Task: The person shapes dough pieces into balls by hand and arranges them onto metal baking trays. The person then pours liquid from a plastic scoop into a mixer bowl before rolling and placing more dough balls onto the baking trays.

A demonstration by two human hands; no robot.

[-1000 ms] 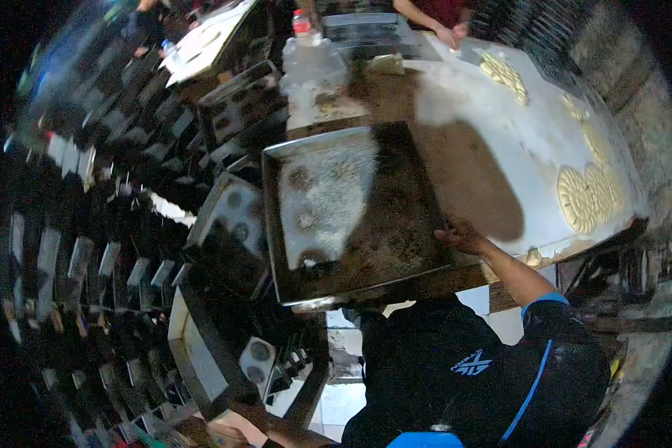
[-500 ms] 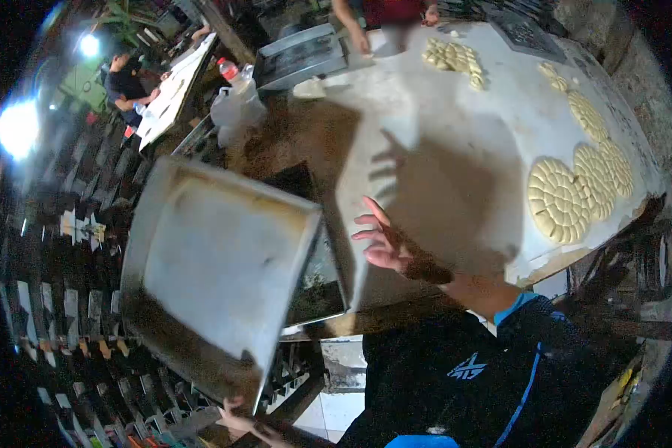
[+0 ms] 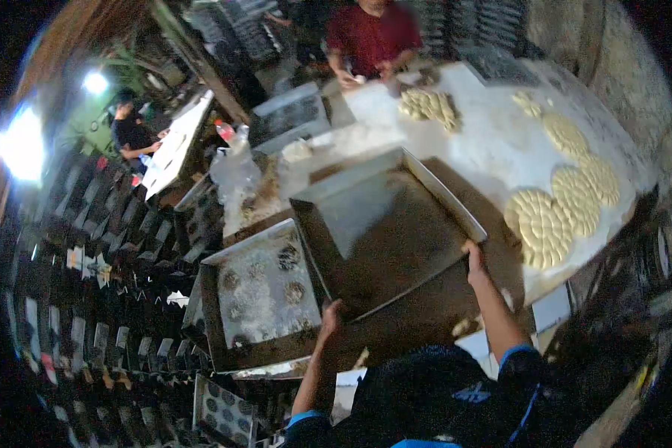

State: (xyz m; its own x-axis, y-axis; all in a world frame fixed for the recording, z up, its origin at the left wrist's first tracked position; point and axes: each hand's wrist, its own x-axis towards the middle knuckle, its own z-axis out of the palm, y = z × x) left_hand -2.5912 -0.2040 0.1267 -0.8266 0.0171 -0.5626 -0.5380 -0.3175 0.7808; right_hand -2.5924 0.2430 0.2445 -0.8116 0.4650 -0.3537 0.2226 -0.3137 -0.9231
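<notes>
Both of my hands grip a large square metal baking tray (image 3: 388,231) over the near part of the table. My left hand (image 3: 332,315) is closed on its near left corner, and my right hand (image 3: 472,254) holds the right corner. The tray tilts and shows a bare inside with a brownish rim. To its left sits another baking tray (image 3: 265,291), its bottom marked with dark round spots and pale powder. Right of my right hand lie rounds of scored pale dough (image 3: 539,228), with more dough rounds (image 3: 576,198) behind them.
A person in a dark red shirt (image 3: 373,45) works at the table's far side, near a dough piece (image 3: 429,108). A grey metal tray (image 3: 290,116) and a plastic bag (image 3: 235,175) stand at the back left. Another person (image 3: 131,131) works at a separate table.
The baking tray has swung from the left over onto the table, to the right of the spotted tray. My right hand, open before, now grips it too. The view has tilted upward.
</notes>
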